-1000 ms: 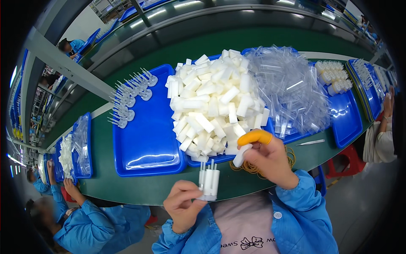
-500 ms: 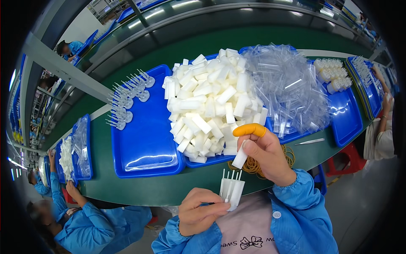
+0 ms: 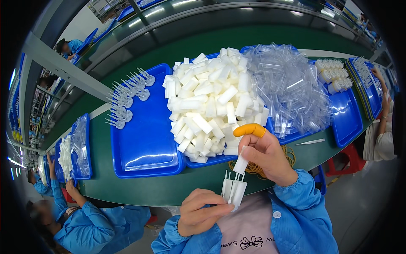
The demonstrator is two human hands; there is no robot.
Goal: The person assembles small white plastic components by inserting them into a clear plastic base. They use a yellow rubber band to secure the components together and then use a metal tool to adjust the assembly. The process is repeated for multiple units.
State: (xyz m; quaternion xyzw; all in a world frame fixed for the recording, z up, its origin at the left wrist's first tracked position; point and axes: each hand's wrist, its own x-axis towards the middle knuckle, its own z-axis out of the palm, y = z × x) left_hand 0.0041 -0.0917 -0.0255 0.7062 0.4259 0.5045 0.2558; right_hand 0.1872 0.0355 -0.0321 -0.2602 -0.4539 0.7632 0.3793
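Observation:
My left hand (image 3: 203,211) pinches the base of a white pronged piece (image 3: 238,195) in front of my chest. Thin white prongs rise from it, and white blocks sit among them. Above it my right hand (image 3: 266,157) grips a small white foam block (image 3: 241,165) between thumb and fingers. The lower end of that block meets the tips of some prongs; whether they have entered it I cannot tell. An orange finger cot (image 3: 249,130) covers my right index finger. Just beyond lies a heap of similar foam blocks (image 3: 211,101).
A blue tray (image 3: 144,148) on the left holds pronged white pieces (image 3: 127,97) along its edge. Clear plastic sleeves (image 3: 292,89) fill another tray at right. Rubber bands (image 3: 289,155) and tweezers (image 3: 310,142) lie on the green table (image 3: 127,188). A co-worker (image 3: 93,224) sits at left.
My right hand has brought the foam block over the prongs and turned it more upright, so that its lower end meets the tips. My left hand has shifted slightly right.

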